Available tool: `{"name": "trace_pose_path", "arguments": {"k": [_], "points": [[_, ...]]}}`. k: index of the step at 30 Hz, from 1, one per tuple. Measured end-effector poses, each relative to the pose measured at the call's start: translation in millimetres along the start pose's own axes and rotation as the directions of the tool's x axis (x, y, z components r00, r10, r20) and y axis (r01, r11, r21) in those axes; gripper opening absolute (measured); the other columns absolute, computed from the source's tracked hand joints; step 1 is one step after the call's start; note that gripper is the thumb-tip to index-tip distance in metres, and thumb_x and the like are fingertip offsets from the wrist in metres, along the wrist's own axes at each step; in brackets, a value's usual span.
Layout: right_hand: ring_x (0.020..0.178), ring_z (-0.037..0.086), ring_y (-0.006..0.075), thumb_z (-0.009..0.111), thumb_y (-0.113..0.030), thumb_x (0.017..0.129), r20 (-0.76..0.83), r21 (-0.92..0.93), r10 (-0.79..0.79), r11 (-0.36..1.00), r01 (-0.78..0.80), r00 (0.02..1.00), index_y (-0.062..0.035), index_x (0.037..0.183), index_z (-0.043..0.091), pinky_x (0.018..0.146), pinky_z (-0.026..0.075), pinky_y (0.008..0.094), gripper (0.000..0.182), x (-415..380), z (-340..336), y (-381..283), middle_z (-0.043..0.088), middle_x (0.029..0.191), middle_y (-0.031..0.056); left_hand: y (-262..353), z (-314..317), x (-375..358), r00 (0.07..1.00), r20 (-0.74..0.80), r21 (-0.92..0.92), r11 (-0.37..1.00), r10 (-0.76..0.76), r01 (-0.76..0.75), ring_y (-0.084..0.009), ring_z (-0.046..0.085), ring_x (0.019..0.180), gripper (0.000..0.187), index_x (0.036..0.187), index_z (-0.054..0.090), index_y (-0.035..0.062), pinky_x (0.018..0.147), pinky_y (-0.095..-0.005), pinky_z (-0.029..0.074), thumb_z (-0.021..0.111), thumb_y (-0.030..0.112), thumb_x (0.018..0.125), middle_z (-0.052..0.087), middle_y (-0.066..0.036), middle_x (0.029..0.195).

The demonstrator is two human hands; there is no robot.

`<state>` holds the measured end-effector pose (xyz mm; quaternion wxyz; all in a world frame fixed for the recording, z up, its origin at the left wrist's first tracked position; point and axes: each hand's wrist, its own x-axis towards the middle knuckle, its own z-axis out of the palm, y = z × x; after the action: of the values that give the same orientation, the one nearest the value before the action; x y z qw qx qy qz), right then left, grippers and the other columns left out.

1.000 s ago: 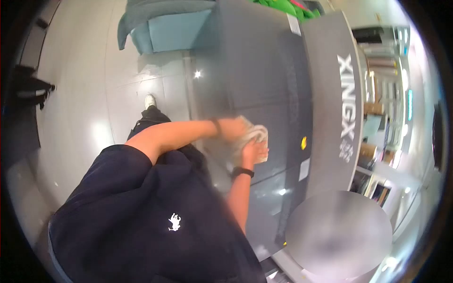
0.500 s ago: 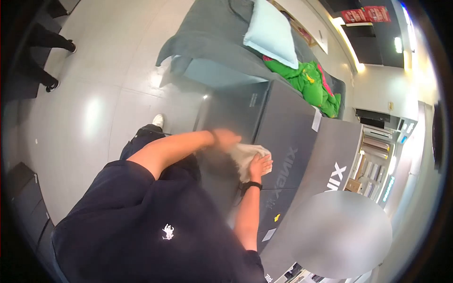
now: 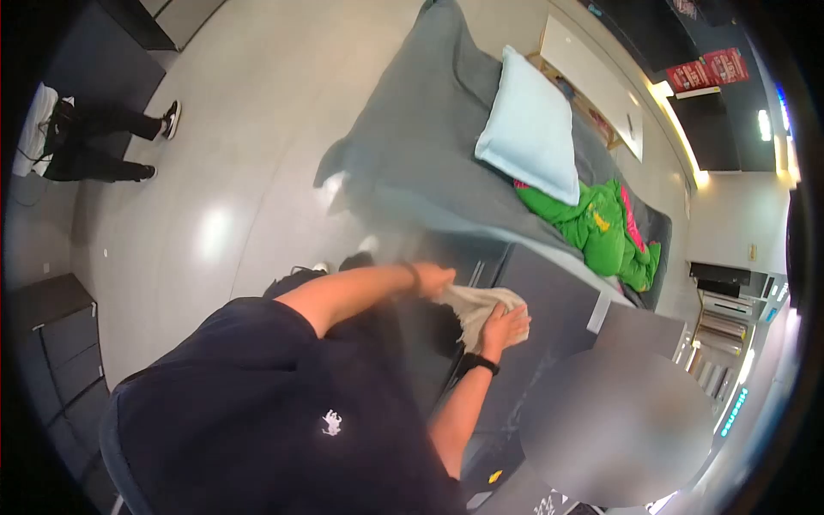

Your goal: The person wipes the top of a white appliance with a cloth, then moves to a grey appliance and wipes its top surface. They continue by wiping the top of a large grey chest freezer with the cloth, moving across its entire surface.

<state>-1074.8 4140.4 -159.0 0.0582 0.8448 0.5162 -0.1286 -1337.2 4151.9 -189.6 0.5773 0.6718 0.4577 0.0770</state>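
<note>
Both my hands hold a crumpled beige cloth against the top of a dark grey cabinet. My left hand, with a thin band on its wrist, grips the cloth's near end. My right hand, with a black watch on its wrist, presses on the cloth's other end with its fingers curled over it. My dark blue shirt fills the lower left of the view.
A bed with a grey cover stands beyond the cabinet, with a light-blue pillow and a bright green garment on it. Another person's legs stand at the far left on the glossy floor. A dark low cabinet is at the left edge.
The view has swung from the cabinet's lettered face toward the bed. Both hands have stayed together on the cloth, which now lies nearer the cabinet's bed-side end.
</note>
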Motion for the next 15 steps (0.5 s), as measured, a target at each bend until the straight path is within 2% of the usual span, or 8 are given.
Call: {"name": "trace_pose_path", "arguments": {"k": [5,7,8,9,11,12,14,15], "points": [[0.151,0.006,0.0470,0.042,-0.053,0.101,-0.152,0.019,0.026,1.000,-0.024,0.988,-0.0100,0.159,0.020,0.119,0.009,0.0623,0.075,21.2,19.2,-10.3,0.008,0.164,0.0299,-2.3,-27.6,51.6,0.997,0.072,0.229,0.973,0.009,-0.025,-0.0406,0.065,0.105,0.036,0.126,0.052,0.0066,0.089,-0.0510,0.049,0.056,0.017,0.092,0.067,-0.026,0.113],[0.151,0.006,0.0475,0.042,-0.052,0.102,-0.148,0.066,0.083,0.995,-0.074,0.985,-0.0086,0.158,0.022,0.119,0.010,0.0627,0.074,10.4,17.7,-14.3,0.008,0.164,0.0297,-1.8,-36.4,44.7,0.999,0.047,0.146,0.989,0.017,-0.024,-0.0396,0.065,0.107,0.036,0.123,0.055,0.0073,0.090,-0.0505,0.049,0.056,0.017,0.089,0.067,-0.024,0.113],[0.150,0.014,0.0452,0.043,-0.045,0.104,-0.198,0.029,0.086,0.996,-0.081,0.977,-0.0032,0.155,0.025,0.119,0.015,0.0588,0.069,11.5,16.8,-20.3,0.020,0.160,0.0297,-5.1,-37.2,45.6,0.999,0.035,0.075,0.997,-0.004,0.002,-0.0392,0.064,0.108,0.036,0.121,0.056,0.0085,0.090,-0.0507,0.049,0.056,0.017,0.087,0.067,-0.023,0.113],[0.148,0.020,0.0443,0.044,-0.041,0.104,-0.219,0.005,0.073,0.997,-0.074,0.973,-0.0010,0.153,0.028,0.118,0.020,0.0564,0.066,10.0,9.5,-24.5,0.025,0.158,0.0296,-6.3,-39.4,50.3,1.000,0.016,0.002,1.000,-0.022,0.021,-0.0387,0.064,0.108,0.037,0.120,0.057,0.0096,0.090,-0.0509,0.049,0.056,0.017,0.084,0.068,-0.021,0.112],[0.143,0.031,0.0425,0.045,-0.033,0.105,-0.258,-0.042,0.016,0.999,-0.027,0.966,0.0035,0.150,0.033,0.116,0.028,0.0515,0.059,6.4,-4.6,-43.8,0.034,0.153,0.0294,-16.8,-23.6,70.2,0.989,0.139,-0.114,0.992,-0.043,0.059,-0.0386,0.064,0.108,0.035,0.117,0.058,0.0094,0.089,-0.0506,0.049,0.056,0.017,0.083,0.068,-0.021,0.112],[0.140,0.036,0.0420,0.046,-0.029,0.105,-0.300,0.105,0.006,0.994,0.027,0.954,0.0051,0.148,0.035,0.113,0.032,0.0496,0.056,7.7,1.0,-52.0,0.037,0.150,0.0293,-28.1,-22.1,69.7,0.981,0.182,-0.165,0.982,-0.063,0.094,-0.0385,0.064,0.108,0.034,0.116,0.058,0.0092,0.089,-0.0505,0.049,0.056,0.017,0.083,0.068,-0.021,0.111],[0.133,0.044,0.0412,0.047,-0.021,0.104,-0.380,0.380,0.013,0.914,0.143,0.925,0.0082,0.144,0.039,0.109,0.039,0.0456,0.050,10.3,2.2,-43.8,0.043,0.145,0.0289,-10.2,-33.7,42.8,0.996,0.073,-0.117,0.991,-0.056,0.064,-0.0372,0.065,0.107,0.033,0.114,0.060,0.0102,0.087,-0.0495,0.049,0.057,0.017,0.082,0.068,-0.019,0.111],[0.132,0.045,0.0416,0.046,-0.019,0.104,-0.382,0.375,-0.010,0.912,0.165,0.924,0.0085,0.144,0.040,0.109,0.040,0.0453,0.049,12.9,3.8,-44.9,0.043,0.146,0.0290,-16.2,-31.5,45.8,0.996,0.068,-0.117,0.990,-0.065,0.072,-0.0367,0.065,0.107,0.033,0.115,0.060,0.0106,0.086,-0.0492,0.049,0.057,0.018,0.082,0.068,-0.019,0.111]]}}
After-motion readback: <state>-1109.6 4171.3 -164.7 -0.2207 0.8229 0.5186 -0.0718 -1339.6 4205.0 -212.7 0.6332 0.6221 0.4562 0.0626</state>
